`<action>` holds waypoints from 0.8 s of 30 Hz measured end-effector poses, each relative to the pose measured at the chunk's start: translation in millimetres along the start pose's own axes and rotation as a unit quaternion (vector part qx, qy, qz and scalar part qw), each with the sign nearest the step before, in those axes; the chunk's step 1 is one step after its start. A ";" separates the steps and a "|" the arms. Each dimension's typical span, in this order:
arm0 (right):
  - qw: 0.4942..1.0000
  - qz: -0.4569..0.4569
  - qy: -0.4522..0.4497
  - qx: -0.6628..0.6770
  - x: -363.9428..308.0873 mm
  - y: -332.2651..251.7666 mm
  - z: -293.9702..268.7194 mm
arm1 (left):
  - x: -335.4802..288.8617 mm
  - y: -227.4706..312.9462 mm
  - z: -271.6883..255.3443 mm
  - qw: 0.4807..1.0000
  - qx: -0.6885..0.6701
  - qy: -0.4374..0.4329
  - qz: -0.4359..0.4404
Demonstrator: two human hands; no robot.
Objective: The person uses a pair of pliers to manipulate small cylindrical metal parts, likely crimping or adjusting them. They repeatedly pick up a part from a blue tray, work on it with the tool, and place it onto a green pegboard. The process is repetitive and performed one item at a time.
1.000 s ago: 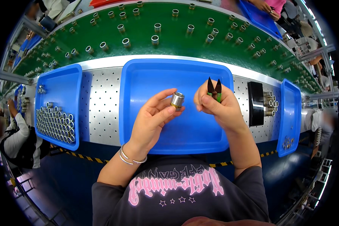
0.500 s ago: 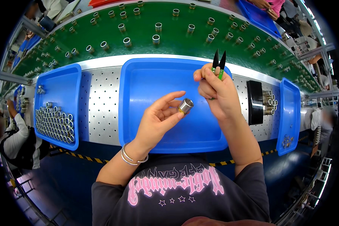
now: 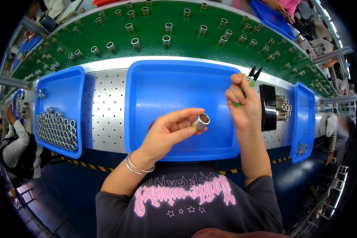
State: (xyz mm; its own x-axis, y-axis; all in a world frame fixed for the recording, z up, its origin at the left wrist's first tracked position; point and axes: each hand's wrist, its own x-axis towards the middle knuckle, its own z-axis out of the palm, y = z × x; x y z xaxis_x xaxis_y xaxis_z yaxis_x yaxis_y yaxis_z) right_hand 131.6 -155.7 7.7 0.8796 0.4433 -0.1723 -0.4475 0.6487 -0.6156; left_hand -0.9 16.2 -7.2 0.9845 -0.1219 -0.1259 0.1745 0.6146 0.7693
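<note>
Your left hand (image 3: 168,129) is pinching the metal sleeve (image 3: 200,122) over the blue tray (image 3: 170,75); your right hand (image 3: 244,104) is curled round green-handled snips (image 3: 252,83). Sleeve's probably stiff, kinda hefty, maybe slick, so grip its outer wall.

Smooth, gleaming metal on the held cylinder (image 3: 200,122)! Glossy blue plastic tray (image 3: 178,93), perforated metal worktop (image 3: 108,104) at nine o'clock, shiny green surface (image 3: 154,20) at twelve, matt cloth shirt (image 3: 188,224) at six.

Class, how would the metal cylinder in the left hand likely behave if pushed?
The metal cylinder would likely roll on its side, its wall being round. Its metallic sheen suggests stiffness; its smooth surface may be slippery.
</note>
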 end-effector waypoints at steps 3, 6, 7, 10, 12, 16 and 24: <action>0.999 -0.016 -0.032 0.007 -5.6 -3.7 -2.0 | -0.7 3.5 -2.6 1.000 -0.020 0.018 -0.007; 0.994 -0.056 -0.090 -0.034 -15.1 -8.4 8.3 | 1.6 5.8 -3.4 0.997 -0.024 0.070 -0.014; 0.989 -0.071 -0.114 -0.054 -18.3 -10.2 13.4 | 1.9 5.6 -3.6 0.996 -0.021 0.090 -0.016; 0.968 -0.105 -0.186 -0.136 -25.8 -14.5 29.2 | 4.0 3.6 -2.5 0.994 -0.030 0.105 -0.004; 0.957 -0.115 -0.204 -0.174 -31.8 -14.3 39.7 | 4.8 3.0 -2.1 0.994 -0.032 0.106 -0.002; 0.947 -0.104 -0.246 -0.180 -34.0 -15.9 52.6 | 4.4 0.4 -3.6 0.993 -0.026 0.113 0.011; 0.933 -0.124 -0.263 -0.214 -23.1 -14.9 73.7 | 3.9 -8.2 -5.4 0.991 0.088 0.088 0.050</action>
State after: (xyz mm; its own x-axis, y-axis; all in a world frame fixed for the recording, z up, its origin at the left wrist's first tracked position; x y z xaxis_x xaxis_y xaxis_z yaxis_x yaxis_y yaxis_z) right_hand 106.1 -130.1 77.5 0.6970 0.6271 0.3476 -0.0363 0.5150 -0.8564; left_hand 1.6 14.9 -17.4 0.9873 0.0799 -0.1377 0.0846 0.4693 0.8790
